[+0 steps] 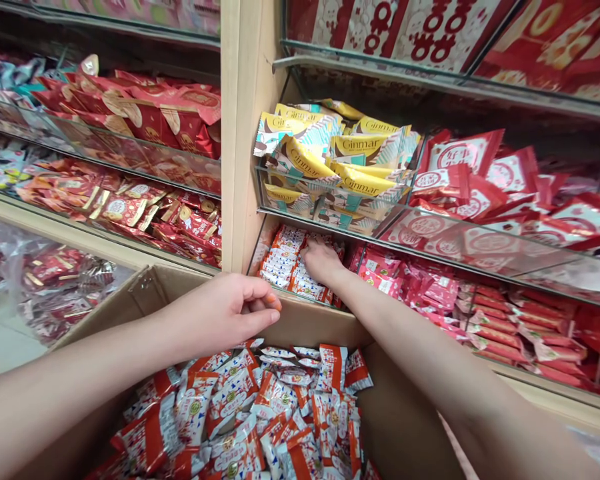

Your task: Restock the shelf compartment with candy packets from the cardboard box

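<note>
A cardboard box (325, 322) stands below me, holding a loose heap of small red-and-white wrapped snack packets (235, 393). My left hand (240, 308) hovers above the box's far side, its fingers curled in toward the thumb, with nothing visible in them. My right hand (323, 261) reaches into the lowest shelf compartment, its fingers lying on matching snack packets (283, 257) stacked there in rows. Part of those fingers is hard to make out among the wrappers.
Above the right hand, a clear-fronted shelf holds yellow Ginmar packets (365, 150) and red-and-white packets (455, 157). Pink packets (380, 270) lie to its right. A wooden upright (240, 133) divides the shelving. Plastic-bagged packets (65, 280) sit on the left floor.
</note>
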{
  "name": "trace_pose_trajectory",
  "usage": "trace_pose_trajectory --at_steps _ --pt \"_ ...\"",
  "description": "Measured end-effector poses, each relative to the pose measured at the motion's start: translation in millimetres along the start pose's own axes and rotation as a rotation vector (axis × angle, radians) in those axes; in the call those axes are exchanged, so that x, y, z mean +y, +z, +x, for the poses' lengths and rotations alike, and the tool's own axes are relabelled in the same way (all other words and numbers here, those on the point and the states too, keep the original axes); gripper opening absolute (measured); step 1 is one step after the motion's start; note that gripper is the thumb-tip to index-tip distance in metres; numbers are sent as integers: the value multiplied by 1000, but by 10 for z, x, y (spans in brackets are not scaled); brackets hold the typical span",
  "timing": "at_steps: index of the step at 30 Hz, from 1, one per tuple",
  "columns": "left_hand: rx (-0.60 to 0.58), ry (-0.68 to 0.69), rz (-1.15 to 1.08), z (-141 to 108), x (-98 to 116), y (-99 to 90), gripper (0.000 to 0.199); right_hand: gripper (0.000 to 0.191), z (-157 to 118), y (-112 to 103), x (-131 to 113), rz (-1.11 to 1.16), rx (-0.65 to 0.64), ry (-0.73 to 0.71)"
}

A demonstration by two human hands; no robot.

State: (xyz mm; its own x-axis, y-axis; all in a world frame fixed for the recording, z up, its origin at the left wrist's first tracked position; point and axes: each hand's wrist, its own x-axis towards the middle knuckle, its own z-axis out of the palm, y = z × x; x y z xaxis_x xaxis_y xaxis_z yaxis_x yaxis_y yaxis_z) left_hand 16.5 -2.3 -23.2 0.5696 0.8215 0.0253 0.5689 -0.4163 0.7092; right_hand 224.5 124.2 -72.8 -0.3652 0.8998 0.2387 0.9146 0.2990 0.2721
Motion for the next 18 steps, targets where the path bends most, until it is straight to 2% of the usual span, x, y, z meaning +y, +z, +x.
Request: trace_pose_trajectory --at_steps 3,5,8,12,15,18 --pt "-5 19 54 -2 12 -15 21 31 -3 12 2 7 5 -1" --pt "-51 4 87 -2 1 -22 22 30 -12 7 0 14 7 -6" --pt "-216 -35 200 -37 -43 -23 30 28 -29 -22 -10 26 25 -21" --pt "-457 -131 457 -153 -73 8 41 25 -4 -105 -19 55 55 -50" --pt "-543 -194 542 -214 -27 49 34 24 5 -263 -27 96 38 -87" --pt "-553 -181 561 -204 50 52 33 22 -167 -532 -67 152 29 -178"
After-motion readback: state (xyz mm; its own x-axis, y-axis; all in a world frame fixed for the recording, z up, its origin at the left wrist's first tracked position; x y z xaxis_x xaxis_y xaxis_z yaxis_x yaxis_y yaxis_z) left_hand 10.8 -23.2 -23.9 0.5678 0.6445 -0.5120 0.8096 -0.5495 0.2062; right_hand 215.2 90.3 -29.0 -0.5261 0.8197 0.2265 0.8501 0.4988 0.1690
